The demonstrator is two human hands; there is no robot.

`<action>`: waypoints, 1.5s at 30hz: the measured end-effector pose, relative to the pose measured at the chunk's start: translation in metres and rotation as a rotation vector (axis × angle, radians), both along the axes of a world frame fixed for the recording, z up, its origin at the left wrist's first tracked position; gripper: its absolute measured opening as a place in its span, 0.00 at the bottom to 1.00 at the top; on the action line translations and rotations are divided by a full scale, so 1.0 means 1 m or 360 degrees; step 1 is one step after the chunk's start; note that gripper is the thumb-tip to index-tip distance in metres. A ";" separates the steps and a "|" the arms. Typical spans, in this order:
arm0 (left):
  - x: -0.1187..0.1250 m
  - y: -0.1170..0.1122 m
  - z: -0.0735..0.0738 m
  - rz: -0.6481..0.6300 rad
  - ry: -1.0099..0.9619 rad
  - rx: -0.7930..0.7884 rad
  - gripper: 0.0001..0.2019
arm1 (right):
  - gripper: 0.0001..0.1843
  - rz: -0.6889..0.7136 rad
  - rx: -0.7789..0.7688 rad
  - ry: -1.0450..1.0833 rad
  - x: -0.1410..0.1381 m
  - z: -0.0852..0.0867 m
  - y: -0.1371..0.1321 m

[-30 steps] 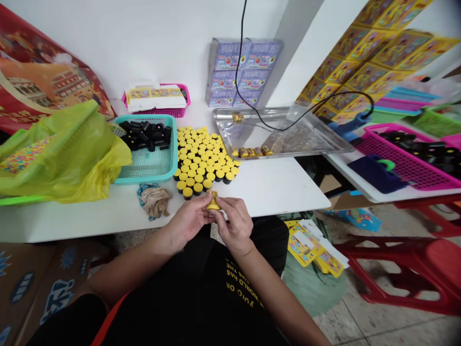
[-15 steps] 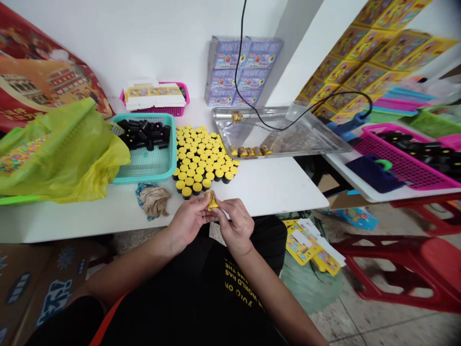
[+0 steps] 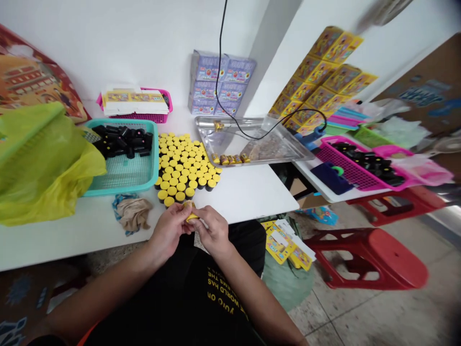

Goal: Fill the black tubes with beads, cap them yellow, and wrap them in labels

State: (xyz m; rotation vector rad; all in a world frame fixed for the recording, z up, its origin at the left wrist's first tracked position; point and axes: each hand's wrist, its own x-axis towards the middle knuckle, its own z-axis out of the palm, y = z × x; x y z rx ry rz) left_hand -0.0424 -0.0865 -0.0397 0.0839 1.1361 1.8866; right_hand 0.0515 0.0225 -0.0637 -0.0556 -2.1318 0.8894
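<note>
My left hand (image 3: 168, 229) and my right hand (image 3: 212, 230) meet over the near edge of the white table (image 3: 248, 192), fingers pinched together on a small yellow piece (image 3: 190, 216). Just beyond them stands a packed cluster of yellow-topped black caps (image 3: 183, 166). A teal basket (image 3: 122, 178) to the left holds loose black caps (image 3: 122, 140).
A yellow-green plastic bag (image 3: 39, 168) lies at the left, a crumpled cloth (image 3: 135, 214) near the table edge. A metal tray (image 3: 252, 144) with small yellow items and a black cable sits behind. Pink baskets, stacked boxes and red stools (image 3: 370, 257) stand at the right.
The view has swung to the right and slightly up, so everything sits further left in frame. Both hands stay pinched on the small yellow piece, turning it a little.
</note>
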 end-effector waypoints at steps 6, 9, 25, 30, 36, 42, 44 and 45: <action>-0.001 0.005 -0.003 0.0092 0.0117 -0.0075 0.22 | 0.11 0.0031 -0.0268 -0.0035 -0.006 0.002 -0.011; -0.005 0.006 -0.002 0.0055 0.0188 -0.0078 0.23 | 0.09 -0.0098 -0.0381 -0.0122 -0.013 0.003 -0.007; -0.063 -0.090 -0.033 0.0626 0.2209 -0.0914 0.09 | 0.17 -0.1634 -0.0179 -0.1075 -0.055 0.040 0.278; -0.053 -0.074 -0.031 0.0392 0.2351 -0.0890 0.13 | 0.07 -0.1554 -0.0050 -0.0793 -0.043 0.027 0.259; -0.038 -0.033 -0.033 -0.0061 0.2207 -0.1079 0.14 | 0.09 -0.0912 -0.0151 -0.0204 -0.009 0.003 0.125; -0.042 -0.025 -0.035 -0.0027 0.1863 -0.0997 0.08 | 0.07 -0.0040 0.0157 -0.0268 0.004 -0.015 0.008; -0.042 -0.029 -0.034 0.0033 0.1818 -0.0920 0.08 | 0.12 0.0005 0.0276 -0.0301 0.003 -0.018 -0.001; -0.042 -0.032 -0.034 0.0048 0.1810 -0.0872 0.08 | 0.13 -0.0005 0.0303 -0.0310 0.003 -0.019 -0.002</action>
